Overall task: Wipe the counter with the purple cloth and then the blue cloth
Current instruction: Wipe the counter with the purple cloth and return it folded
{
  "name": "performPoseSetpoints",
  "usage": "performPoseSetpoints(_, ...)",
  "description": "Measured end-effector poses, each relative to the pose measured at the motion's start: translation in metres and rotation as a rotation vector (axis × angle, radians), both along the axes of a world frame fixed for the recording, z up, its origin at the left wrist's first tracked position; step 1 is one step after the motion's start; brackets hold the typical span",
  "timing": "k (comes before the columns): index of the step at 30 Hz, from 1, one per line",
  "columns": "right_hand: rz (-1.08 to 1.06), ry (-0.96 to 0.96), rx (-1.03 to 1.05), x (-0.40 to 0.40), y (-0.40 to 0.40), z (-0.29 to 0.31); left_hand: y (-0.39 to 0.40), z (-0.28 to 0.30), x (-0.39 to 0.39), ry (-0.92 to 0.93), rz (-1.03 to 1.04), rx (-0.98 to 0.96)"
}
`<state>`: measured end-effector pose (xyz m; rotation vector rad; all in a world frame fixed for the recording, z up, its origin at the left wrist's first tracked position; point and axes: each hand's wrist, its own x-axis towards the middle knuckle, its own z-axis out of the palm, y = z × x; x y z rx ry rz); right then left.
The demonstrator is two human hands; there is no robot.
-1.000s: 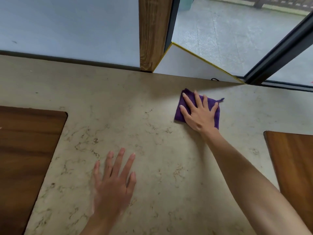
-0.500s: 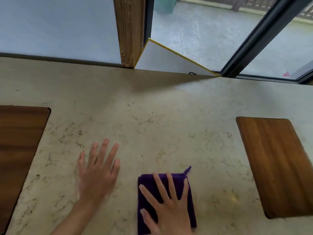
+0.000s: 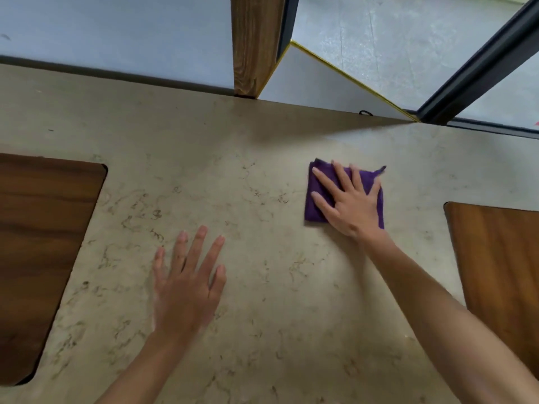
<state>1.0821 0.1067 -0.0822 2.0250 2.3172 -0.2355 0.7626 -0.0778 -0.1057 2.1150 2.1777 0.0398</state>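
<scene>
Beige stone desk (image 3: 262, 147) w/ brown wood boards left & right, purple cloth (image 3: 316, 196) far right, right hand (image 3: 354, 207) flat on it, fingers spread, left hand (image 3: 186, 290) flat & open, near middle

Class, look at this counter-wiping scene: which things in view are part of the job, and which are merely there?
Part of the job:
purple cloth, folded, flat under the right hand
counter
left hand, flat on the counter, holding nothing

Merely there:
left wood panel
right wood panel
wooden post
window frame

No blue cloth is in view.
</scene>
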Motion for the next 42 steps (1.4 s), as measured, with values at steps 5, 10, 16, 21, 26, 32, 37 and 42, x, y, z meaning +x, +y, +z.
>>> performPoseSetpoints(5, -0.055, 0.022, -0.009, 0.01, 0.081, -0.001, 0.0, -0.003, -0.002, 0.0, 0.006, 0.012)
performPoseSetpoints(10, -0.021, 0.048, 0.013, 0.003, 0.017, 0.0, 0.0, -0.004, 0.001, -0.002, 0.02, 0.015)
performPoseSetpoints(16, 0.125, 0.071, 0.103, -0.022, -0.18, -0.012, -0.001, 0.0, 0.001, -0.007, 0.034, 0.003)
performPoseSetpoints(21, 0.099, 0.051, 0.004, -0.038, -0.249, -0.006, 0.0, 0.007, 0.005, -0.045, 0.039, -0.013)
performPoseSetpoints(26, -0.09, 0.417, -0.038, -0.02, -0.244, 0.022, -0.001, 0.025, 0.012, -0.124, 0.083, -0.071)
performPoseSetpoints(32, -0.239, 0.697, -0.013, 0.057, -0.252, 0.027, -0.041, 0.05, 0.086, -0.327, -0.024, 0.034)
performPoseSetpoints(37, -0.1, 0.687, -0.17, 0.074, -0.247, 0.014, -0.043, 0.044, 0.116, -0.427, -0.088, -0.215)
performPoseSetpoints(42, -0.049, 0.728, -0.121, 0.078, -0.242, 0.008, -0.034, 0.041, 0.107, -0.486, -0.087, -0.243)
